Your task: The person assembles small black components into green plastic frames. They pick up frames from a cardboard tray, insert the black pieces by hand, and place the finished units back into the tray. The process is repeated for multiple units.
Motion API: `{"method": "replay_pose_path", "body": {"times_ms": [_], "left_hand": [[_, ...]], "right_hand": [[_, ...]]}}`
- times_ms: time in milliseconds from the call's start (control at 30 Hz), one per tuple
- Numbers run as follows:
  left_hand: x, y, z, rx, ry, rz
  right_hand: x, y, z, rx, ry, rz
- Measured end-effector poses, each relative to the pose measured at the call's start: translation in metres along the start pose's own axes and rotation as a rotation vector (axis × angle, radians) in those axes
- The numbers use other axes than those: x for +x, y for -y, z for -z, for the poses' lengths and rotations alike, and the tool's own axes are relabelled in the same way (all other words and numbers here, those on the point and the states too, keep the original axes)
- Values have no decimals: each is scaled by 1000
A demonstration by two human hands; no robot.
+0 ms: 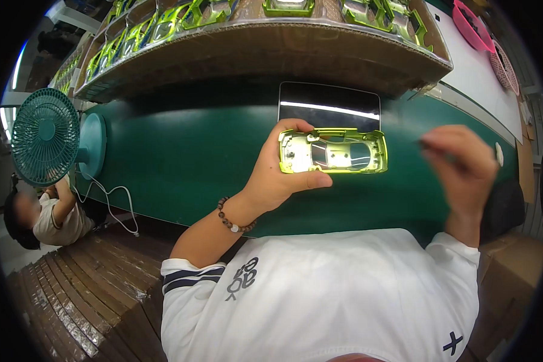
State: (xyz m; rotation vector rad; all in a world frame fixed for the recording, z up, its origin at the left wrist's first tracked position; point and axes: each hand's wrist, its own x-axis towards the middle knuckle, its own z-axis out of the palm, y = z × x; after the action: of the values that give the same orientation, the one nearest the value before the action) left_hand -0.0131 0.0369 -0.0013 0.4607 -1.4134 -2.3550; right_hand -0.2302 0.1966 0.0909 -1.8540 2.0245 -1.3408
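Observation:
My left hand (279, 170) grips a lime-green toy car body shell (338, 152) by its left end, thumb along the near side and fingers at the far side. The hollow underside of the shell faces up, with its clear window parts showing. My right hand (461, 158) is raised to the right of the shell, apart from it and smeared by motion. Its fingertips are pinched together around a small dark thing too blurred to name. Just beyond the shell, a dark flat tablet-like panel (330, 108) with a light rim lies on the green table (181, 157).
A large cardboard box (271, 60) with several green car shells spans the far side. A teal fan (48, 136) with a white cable (110, 196) stands at the left. Pink baskets (473, 27) sit far right. Cardboard (72, 295) is stacked lower left, near another person (57, 220).

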Motion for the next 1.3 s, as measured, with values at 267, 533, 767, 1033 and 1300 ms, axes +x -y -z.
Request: {"method": "replay_pose_path", "body": {"times_ms": [267, 533, 767, 1033, 1300], "left_hand": [[3, -2, -2, 284, -2, -51], [7, 5, 5, 612, 18, -483], [16, 7, 12, 955, 9, -918], [20, 9, 10, 957, -32, -1048], [20, 8, 9, 992, -22, -1060]], "right_hand": [[16, 1, -78, 35, 264, -57], [17, 7, -72, 203, 322, -44], [11, 12, -71, 582, 357, -509], [11, -8, -82, 797, 349, -755], [13, -8, -94, 800, 272, -777]]}}
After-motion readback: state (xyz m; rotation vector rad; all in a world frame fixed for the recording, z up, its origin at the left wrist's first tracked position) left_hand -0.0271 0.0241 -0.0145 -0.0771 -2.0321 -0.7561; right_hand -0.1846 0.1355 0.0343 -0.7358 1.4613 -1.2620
